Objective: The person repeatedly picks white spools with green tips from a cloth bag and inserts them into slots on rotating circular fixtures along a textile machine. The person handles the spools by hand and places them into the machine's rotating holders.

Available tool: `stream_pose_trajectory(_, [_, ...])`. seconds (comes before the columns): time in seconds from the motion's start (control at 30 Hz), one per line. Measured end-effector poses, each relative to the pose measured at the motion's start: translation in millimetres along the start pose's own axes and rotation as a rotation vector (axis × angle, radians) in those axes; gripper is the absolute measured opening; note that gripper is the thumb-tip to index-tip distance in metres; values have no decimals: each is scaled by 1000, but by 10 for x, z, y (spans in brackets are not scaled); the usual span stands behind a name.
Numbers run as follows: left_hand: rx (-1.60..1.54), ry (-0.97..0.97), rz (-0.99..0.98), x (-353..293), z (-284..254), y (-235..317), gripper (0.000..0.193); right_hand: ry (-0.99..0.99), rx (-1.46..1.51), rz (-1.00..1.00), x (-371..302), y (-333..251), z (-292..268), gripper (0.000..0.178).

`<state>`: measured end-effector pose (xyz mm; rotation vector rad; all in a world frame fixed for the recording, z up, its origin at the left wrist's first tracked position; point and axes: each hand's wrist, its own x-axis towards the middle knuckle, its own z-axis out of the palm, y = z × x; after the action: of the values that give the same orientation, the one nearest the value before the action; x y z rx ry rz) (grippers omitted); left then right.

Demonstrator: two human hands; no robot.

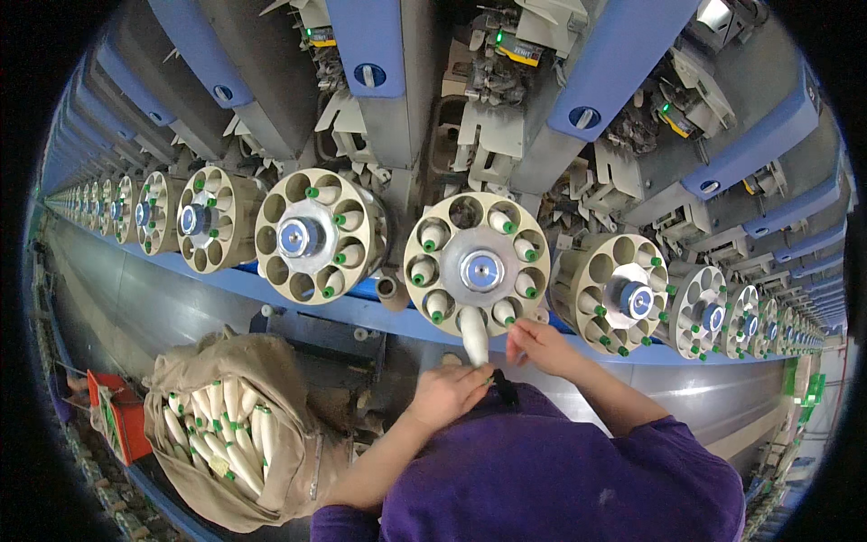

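Note:
A white yarn bobbin [473,336] stands partly in a bottom pocket of the round magazine [481,321], its lower end in my left hand [449,395]. My left fingers are closed round that end, where a bit of green shows. To its right, my right hand [537,348] has its fingers drawn together close to a green-tipped bobbin [504,313] in the neighbouring pocket. Whether a thread is between those fingers is too small to see. Several other pockets of this magazine hold white bobbins with green tips, and the upper one [465,213] has none showing.
A brown cloth sack [235,361] full of white bobbins stands open at lower left, beside a red bin [126,420]. More round magazines [321,237] line the machine on both sides. Blue machine arms [623,63] rise above them. A blue rail [406,323] runs below.

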<state>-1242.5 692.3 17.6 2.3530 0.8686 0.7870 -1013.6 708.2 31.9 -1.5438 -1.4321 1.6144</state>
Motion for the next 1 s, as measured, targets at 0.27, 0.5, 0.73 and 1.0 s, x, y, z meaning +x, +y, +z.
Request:
stream_pose_trajectory(0.27, [60, -13, 115, -18, 3, 185, 29, 35, 95, 313, -6, 194, 285, 45])
stream_pose_trajectory(0.5, [52, -77, 113, -72, 55, 105, 38, -37, -476, -229, 23, 104, 313, 41])
stream_pose_trajectory(0.73, [-442, 56, -444, -42, -84, 143, 61, -264, 247, 32, 11, -281, -136, 24])
stream_pose_trajectory(1.0, [-445, 314, -633, -753, -447, -148, 46, 192, -698, -152, 792, -938, -359, 31])
